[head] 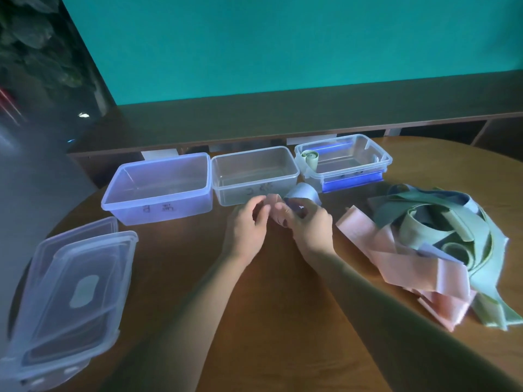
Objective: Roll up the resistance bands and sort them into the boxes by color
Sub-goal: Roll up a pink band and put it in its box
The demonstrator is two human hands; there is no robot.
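stacked lids (70, 290) on wood table (283, 321), teal wall (283, 46) behind

Two bare forearms reach in from the near edge of the scene, one on the left, one on the right, both uncovered from the bottom of the view to the wrists. No sleeve edge shows on either arm. The left hand (249, 224) and the right hand (308, 224) wear no gloves, and neither wrist carries a watch, strap or bracelet. The fingers look free of rings, though blur softens the fingertips. The right forearm lies in darker shade than the left. Nothing else of the person is in view.
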